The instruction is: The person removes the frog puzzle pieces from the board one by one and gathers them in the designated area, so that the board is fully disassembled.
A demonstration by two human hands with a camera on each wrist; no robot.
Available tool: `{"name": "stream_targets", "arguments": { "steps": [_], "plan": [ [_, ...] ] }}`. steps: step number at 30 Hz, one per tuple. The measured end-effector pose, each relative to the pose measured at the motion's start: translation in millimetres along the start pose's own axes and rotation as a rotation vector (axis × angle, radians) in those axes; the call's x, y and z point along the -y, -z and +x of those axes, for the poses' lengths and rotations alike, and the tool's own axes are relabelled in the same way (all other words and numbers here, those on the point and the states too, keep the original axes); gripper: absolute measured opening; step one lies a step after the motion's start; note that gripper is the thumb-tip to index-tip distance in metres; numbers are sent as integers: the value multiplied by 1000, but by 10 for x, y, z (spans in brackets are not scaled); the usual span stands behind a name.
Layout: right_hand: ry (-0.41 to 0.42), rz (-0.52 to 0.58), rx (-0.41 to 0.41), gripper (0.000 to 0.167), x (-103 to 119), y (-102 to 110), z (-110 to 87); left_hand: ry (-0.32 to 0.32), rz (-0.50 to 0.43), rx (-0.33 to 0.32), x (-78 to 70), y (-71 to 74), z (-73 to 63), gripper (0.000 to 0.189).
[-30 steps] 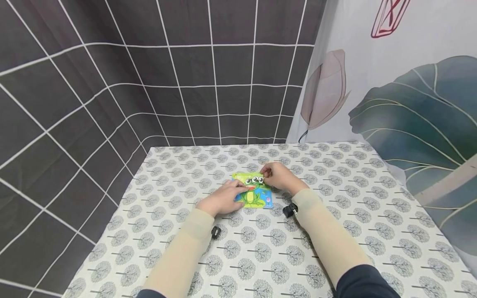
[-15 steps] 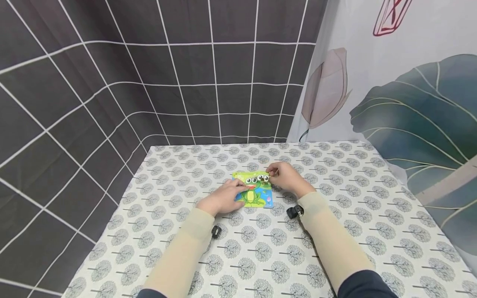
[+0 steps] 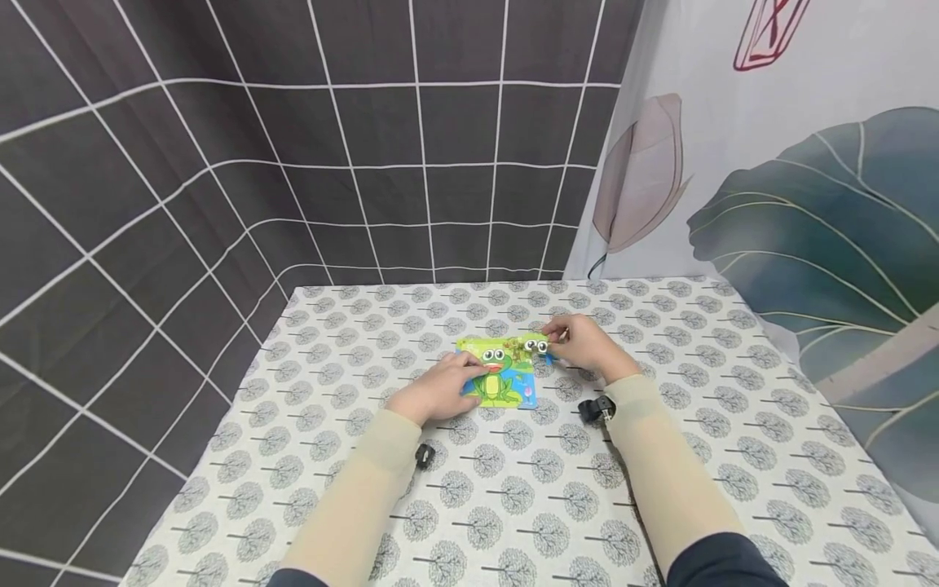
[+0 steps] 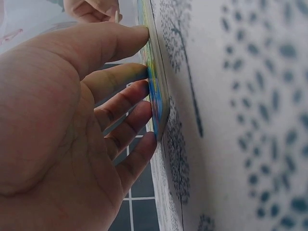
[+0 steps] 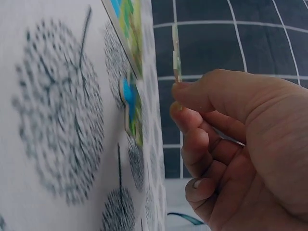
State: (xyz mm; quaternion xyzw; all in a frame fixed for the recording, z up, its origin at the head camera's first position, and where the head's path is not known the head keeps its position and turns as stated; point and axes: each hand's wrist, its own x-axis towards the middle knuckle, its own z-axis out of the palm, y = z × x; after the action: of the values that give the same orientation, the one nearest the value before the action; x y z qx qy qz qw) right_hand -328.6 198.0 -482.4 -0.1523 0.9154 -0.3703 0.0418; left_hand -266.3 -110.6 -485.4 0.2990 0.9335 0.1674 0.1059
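A frog picture puzzle (image 3: 521, 383) in green and blue lies flat on the tree-print cloth. My left hand (image 3: 438, 387) rests on its left side, fingers fairly straight; in the left wrist view the fingertips (image 4: 144, 109) touch the printed face. My right hand (image 3: 587, 346) pinches a thin puzzle piece (image 3: 536, 346) printed with a pair of frog eyes, between thumb and fingers. That piece is raised near the puzzle's upper right, and appears edge-on in the right wrist view. Another frog face with eyes shows on the puzzle itself.
A loose blue and green puzzle piece (image 5: 129, 103) lies on the tablecloth (image 3: 499, 489) beside the puzzle's right edge, under the right hand. A dark gridded curtain (image 3: 381, 130) stands behind and left of the table, a floral curtain (image 3: 734, 163) on the right.
My right hand has drawn the eyes piece away to the right and slightly up, uncovering more of the puzzle's upper right. The left hand has stayed in place.
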Motion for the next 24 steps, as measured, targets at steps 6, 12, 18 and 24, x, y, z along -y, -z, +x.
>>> {"name": "stream_targets", "arguments": {
  "steps": [6,12,18,24],
  "plan": [
    [2,1,13,26,-103,88,-18,-2,-3,-1,14,-7,0,66],
    [-5,-16,19,24,-156,165,-50,-2,-7,-4,20,-15,0,66],
    [-16,-16,23,26,-223,235,-90,-2,-2,-5,30,-19,8,66],
    [-62,-13,23,31,-333,323,-138,-15,-1,-4,38,-19,13,66]
  ]
}}
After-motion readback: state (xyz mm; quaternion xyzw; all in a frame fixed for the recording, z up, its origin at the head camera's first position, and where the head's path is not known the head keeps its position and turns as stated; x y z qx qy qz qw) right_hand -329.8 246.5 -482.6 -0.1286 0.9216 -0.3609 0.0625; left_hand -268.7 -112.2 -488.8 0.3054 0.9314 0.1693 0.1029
